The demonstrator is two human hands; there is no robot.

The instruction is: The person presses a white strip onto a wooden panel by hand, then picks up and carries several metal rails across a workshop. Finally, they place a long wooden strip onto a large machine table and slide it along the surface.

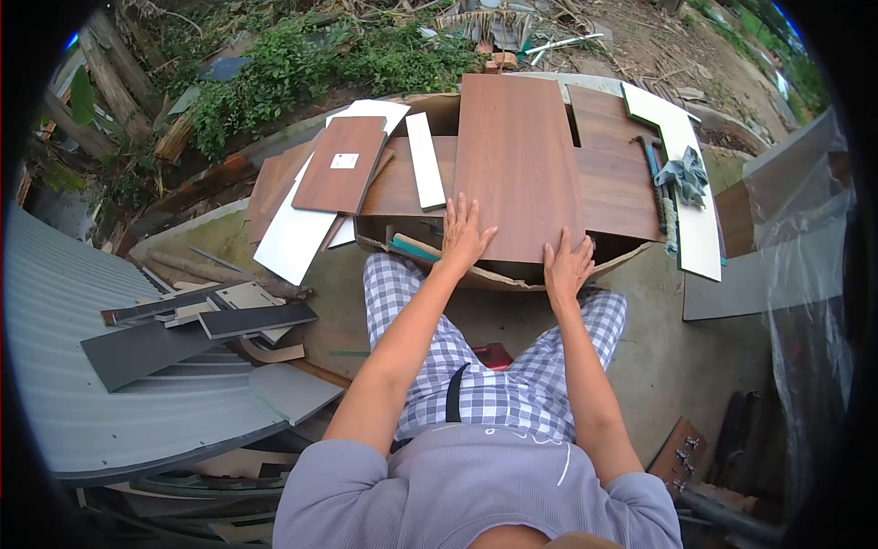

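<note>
Already, the wide brown board (517,146) lies flat over the cardboard box (506,279), my left hand (468,240) and right hand (569,269) spread at its near end; hammer (653,174) unheld at right.

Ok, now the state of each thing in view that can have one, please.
Left hand: open, palm down on the large brown board
Right hand: open, palm down at its near edge
Large brown board: lying flat
Labelled brown board: on top of white board
Narrow white board: lying on brown board
Hammer: lying down
Cloth: crumpled
Plastic sheet: hanging, wrinkled
</note>
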